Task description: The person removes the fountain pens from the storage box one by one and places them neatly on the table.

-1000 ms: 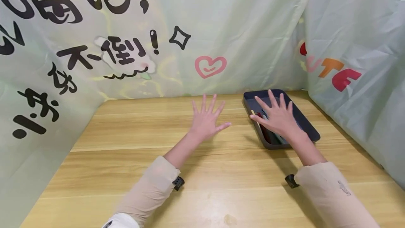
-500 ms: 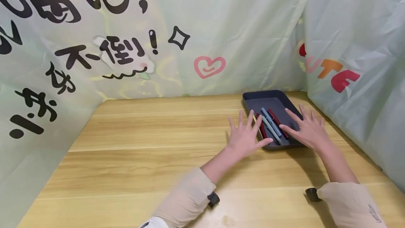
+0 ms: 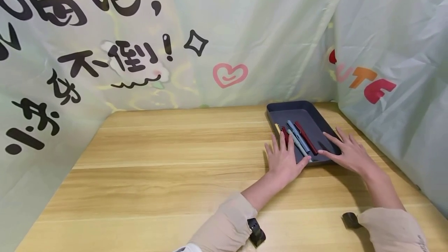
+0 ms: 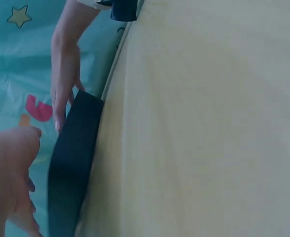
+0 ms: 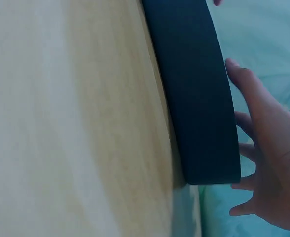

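Left hand (image 3: 283,165), right hand (image 3: 352,155) near tray (image 3: 301,114)

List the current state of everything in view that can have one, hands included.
Tray: upright, uncovered, resting on the table, pens inside.
Pens: lying down, loosely grouped toward the tray's left side; whether all are capped is too small to tell.
Left hand: fingers spread, at the tray; contact unclear.
Right hand: fingers spread, by the tray's right side, holding no pen.
Fabric backdrop: hanging, creased.
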`<state>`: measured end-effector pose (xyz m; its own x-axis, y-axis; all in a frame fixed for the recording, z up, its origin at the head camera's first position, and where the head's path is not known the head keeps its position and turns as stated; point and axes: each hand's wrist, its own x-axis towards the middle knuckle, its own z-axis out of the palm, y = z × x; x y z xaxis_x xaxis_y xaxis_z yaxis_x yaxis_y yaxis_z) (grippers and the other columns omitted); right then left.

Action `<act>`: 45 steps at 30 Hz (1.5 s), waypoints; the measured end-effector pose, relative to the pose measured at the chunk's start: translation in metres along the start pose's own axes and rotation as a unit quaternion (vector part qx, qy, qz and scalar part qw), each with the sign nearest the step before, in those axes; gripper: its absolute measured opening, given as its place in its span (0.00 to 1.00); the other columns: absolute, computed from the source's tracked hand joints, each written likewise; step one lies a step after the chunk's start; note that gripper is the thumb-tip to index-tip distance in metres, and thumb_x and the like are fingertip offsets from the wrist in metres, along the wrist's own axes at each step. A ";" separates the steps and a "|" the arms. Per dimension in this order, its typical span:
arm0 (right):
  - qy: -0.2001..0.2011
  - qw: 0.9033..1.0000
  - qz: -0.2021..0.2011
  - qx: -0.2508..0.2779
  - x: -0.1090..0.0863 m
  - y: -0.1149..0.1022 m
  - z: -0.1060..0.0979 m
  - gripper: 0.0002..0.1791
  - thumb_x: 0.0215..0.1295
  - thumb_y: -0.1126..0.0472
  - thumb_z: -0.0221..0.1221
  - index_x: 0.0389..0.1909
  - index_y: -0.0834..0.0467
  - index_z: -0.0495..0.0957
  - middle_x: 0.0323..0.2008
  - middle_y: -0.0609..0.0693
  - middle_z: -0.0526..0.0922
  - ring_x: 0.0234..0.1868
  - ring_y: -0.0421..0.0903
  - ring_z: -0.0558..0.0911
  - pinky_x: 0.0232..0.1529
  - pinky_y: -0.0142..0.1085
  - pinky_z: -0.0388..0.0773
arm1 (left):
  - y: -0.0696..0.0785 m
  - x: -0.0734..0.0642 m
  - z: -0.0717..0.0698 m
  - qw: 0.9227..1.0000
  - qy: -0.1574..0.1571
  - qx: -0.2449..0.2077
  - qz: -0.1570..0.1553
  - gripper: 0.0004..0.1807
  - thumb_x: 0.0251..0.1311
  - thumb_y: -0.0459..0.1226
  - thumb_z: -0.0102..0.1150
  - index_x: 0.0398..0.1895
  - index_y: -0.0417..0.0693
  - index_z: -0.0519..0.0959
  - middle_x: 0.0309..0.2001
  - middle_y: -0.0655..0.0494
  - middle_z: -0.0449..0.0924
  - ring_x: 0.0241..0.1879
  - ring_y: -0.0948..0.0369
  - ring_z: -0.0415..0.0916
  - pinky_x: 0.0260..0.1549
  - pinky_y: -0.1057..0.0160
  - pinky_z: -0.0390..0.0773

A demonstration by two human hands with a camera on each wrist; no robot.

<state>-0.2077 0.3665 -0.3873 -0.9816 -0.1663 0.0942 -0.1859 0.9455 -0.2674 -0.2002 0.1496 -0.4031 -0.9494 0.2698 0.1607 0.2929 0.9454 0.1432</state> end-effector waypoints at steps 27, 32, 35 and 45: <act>0.030 0.995 -0.011 0.099 -0.003 0.022 0.020 0.50 0.60 0.45 0.57 0.69 0.70 0.40 0.68 0.69 0.42 0.65 0.69 0.45 0.59 0.62 0.42 | 0.010 0.002 0.028 0.998 0.050 0.001 -0.040 0.47 0.55 0.71 0.28 0.70 0.52 0.56 0.70 0.51 0.47 0.68 0.49 0.44 0.59 0.47 0.56; 0.033 0.995 -0.015 0.095 -0.005 0.022 0.022 0.50 0.60 0.45 0.57 0.69 0.70 0.40 0.68 0.69 0.42 0.65 0.69 0.45 0.59 0.62 0.43 | 0.010 0.000 0.028 0.999 0.034 0.006 -0.039 0.47 0.55 0.71 0.26 0.71 0.53 0.54 0.71 0.52 0.46 0.68 0.49 0.43 0.60 0.48 0.55; 0.034 0.995 -0.016 0.093 -0.005 0.021 0.023 0.50 0.60 0.45 0.57 0.69 0.70 0.41 0.67 0.70 0.43 0.65 0.69 0.45 0.59 0.62 0.43 | 0.009 -0.001 0.026 0.999 0.023 0.013 -0.041 0.47 0.54 0.71 0.24 0.71 0.54 0.53 0.71 0.52 0.45 0.68 0.50 0.42 0.61 0.48 0.53; 0.040 0.995 -0.012 0.087 -0.009 0.008 0.027 0.51 0.60 0.43 0.57 0.69 0.69 0.39 0.68 0.68 0.40 0.65 0.69 0.44 0.57 0.65 0.43 | -0.003 -0.004 0.023 0.999 0.007 0.015 -0.038 0.46 0.55 0.71 0.25 0.72 0.55 0.51 0.71 0.53 0.42 0.69 0.50 0.41 0.62 0.50 0.50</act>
<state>-0.2013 0.3684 -0.4162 -0.9715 -0.1583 0.1765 -0.2204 0.8776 -0.4257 -0.1995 0.1499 -0.4266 -0.9672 0.1942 0.1637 0.2158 0.9682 0.1267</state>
